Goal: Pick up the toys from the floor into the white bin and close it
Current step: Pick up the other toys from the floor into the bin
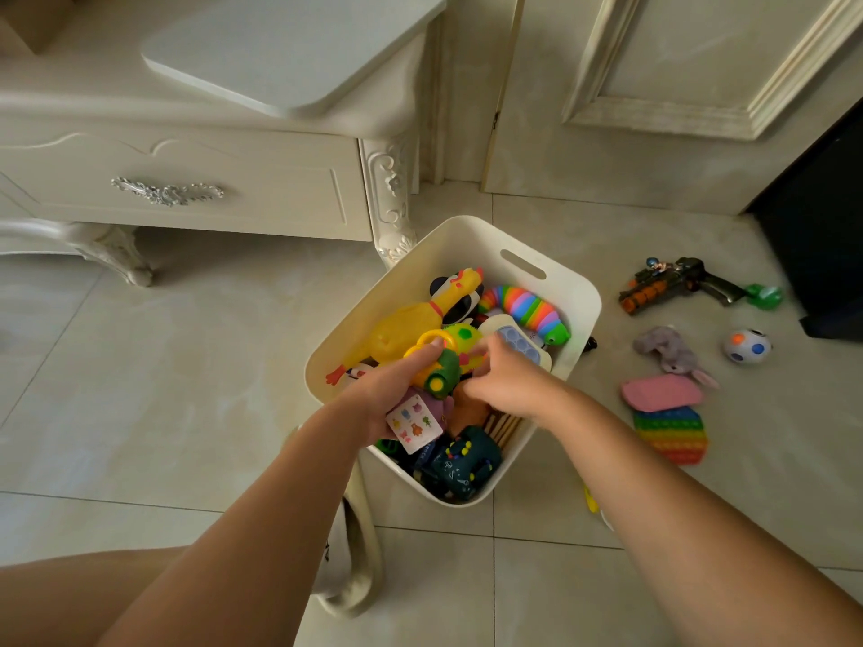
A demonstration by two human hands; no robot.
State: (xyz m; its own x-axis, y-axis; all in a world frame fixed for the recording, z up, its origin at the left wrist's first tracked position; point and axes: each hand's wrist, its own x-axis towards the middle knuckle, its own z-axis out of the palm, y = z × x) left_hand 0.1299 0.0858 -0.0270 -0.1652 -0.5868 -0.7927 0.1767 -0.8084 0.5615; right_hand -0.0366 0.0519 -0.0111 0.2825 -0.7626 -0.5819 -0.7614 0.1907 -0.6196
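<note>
The white bin [579,296] stands open on the floor, packed with toys: a yellow rubber chicken [406,319], a rainbow slug [525,308], a dark green car [464,464]. Both my hands are over it. My left hand [387,389] grips a green and yellow toy with a yellow ring [436,366] and pins a small sticker card [413,424] under it. My right hand [502,382] has its fingers curled at the same toy's right side. On the floor to the right lie a toy gun [677,284], a grey plush bunny [668,352], a spotted ball [747,346], a pink pad [661,392] and a rainbow pop-it [672,434].
A cream cabinet [187,189] with a carved leg [390,212] stands just left of and behind the bin. A door [654,86] is behind, and a dark object [822,226] sits at far right. A pale bag strap [359,553] lies under my left forearm. A green toy [763,296] lies by the gun.
</note>
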